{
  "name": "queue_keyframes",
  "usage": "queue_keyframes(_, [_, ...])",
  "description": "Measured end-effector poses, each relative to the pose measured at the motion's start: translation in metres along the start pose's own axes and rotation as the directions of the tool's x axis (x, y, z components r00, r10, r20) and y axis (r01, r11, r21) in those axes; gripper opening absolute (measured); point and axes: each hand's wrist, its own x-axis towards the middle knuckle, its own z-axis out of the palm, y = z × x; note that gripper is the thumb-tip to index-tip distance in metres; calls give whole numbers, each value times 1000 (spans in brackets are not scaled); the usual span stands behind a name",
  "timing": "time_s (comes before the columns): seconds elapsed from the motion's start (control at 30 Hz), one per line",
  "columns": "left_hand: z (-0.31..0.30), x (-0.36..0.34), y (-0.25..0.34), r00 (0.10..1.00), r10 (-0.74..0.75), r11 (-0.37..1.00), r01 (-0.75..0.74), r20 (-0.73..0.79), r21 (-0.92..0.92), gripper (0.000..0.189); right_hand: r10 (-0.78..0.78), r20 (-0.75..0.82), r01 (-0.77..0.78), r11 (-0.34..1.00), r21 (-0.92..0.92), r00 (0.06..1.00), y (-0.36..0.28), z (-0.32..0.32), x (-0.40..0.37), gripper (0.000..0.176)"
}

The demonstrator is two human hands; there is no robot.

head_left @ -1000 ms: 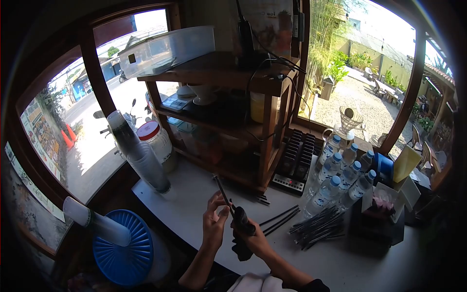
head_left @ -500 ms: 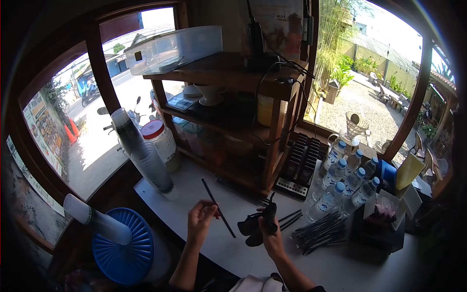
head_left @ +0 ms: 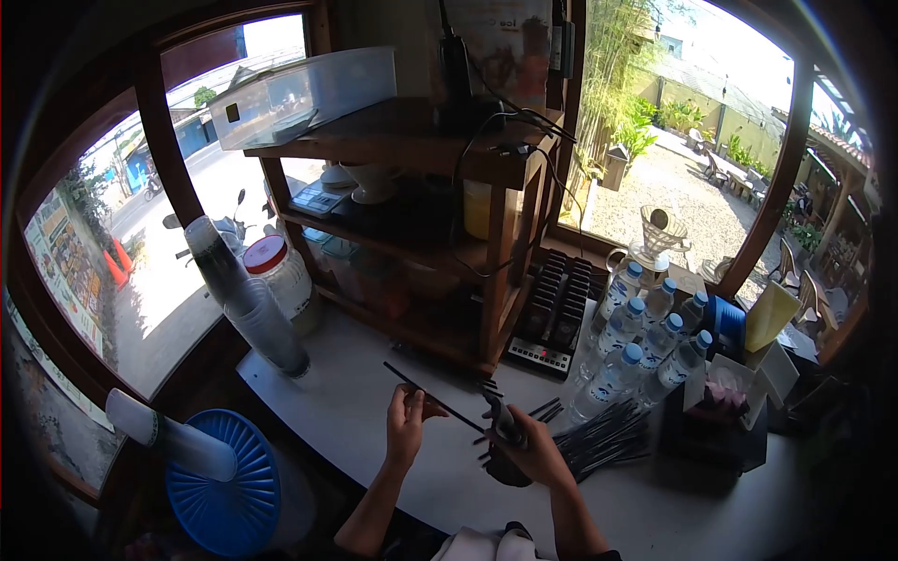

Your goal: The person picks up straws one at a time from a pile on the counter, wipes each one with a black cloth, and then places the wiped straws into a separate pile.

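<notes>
My left hand [head_left: 406, 428] pinches a thin black straw [head_left: 449, 409], which slants down to the right across the white counter. Its lower end comes close to a dark, rounded object [head_left: 506, 426] in my right hand [head_left: 543, 453]. The fingers are closed around this object, and its kind is hard to make out. A darker part hangs below it, and thin black sticks show around its edges. Just right of my right hand lies a loose pile of black straws [head_left: 606, 441] on the counter.
Several water bottles [head_left: 610, 379] stand behind the pile, near a device with a button panel [head_left: 543, 357]. A wooden shelf [head_left: 402, 242] rises ahead. Stacked plastic cups [head_left: 267, 327] and a red-lidded jar [head_left: 285, 285] stand left, with a blue-lidded bin [head_left: 220, 514] below.
The straw in my left hand has swung from steep to flatter, its lower end now near my right hand. My right hand has turned the dark object. The view has shifted slightly.
</notes>
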Motion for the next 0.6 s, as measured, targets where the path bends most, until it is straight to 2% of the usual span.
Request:
queue_keyframes(0.03, [8, 1, -1, 999, 18, 998, -20, -30, -56, 10, -37, -65, 39, 999, 28, 997, 0, -8, -2, 24])
queue_keyframes(0.07, [18, 2, -2, 998, 31, 993, -38, -62, -110, 10, -15, -148, 19, 999, 25, 989, -3, -17, -5, 20])
queue_keyframes(0.1, [28, 3, -2, 994, 42, 985, -57, -96, -163, 10, 32, -211, -10, 994, 106, 977, -11, -27, -8, 19])
queue_keyframes(0.13, [35, 3, -2, 992, 119, 993, -118, -47, 12, 11, 84, -270, -33, 981, 190, 959, -18, -35, -10, 19])
queue_keyframes(0.2, [48, 6, 0, 964, 249, 901, -265, 92, 342, 12, 42, -406, 38, 982, 186, 913, -22, -47, -14, 14])
queue_keyframes(0.23, [59, 3, 12, 960, 193, 765, -277, 204, 581, 11, 46, -426, 49, 977, 208, 904, -17, -52, -16, 14])
queue_keyframes(0.27, [64, 4, 5, 917, 229, 614, -396, 327, 682, 11, 48, -444, 61, 972, 228, 895, -11, -56, -18, 13])
queue_keyframes(0.33, [72, 17, -20, 798, 220, 244, -602, 562, 760, 10, 52, -439, 64, 967, 246, 897, -11, -56, -21, 14])
queue_keyframes(0.37, [75, 20, -39, 786, 146, 98, -616, 601, 781, 16, 53, -435, 66, 965, 254, 899, -12, -56, -22, 14])
queue_keyframes(0.47, [81, 27, -80, 748, 1, 6, -664, 664, 748, 21, 58, -395, 80, 943, 324, 917, -20, -47, -21, 14])
queue_keyframes(0.5, [82, 24, -82, 746, -29, 21, -665, 665, 747, 20, 36, -393, 94, 948, 305, 919, -19, -45, -22, 15])
queue_keyframes(0.6, [79, 15, -83, 712, 89, 175, -699, 696, 693, 13, 13, -334, 99, 943, 317, 942, -14, -45, -23, 15])
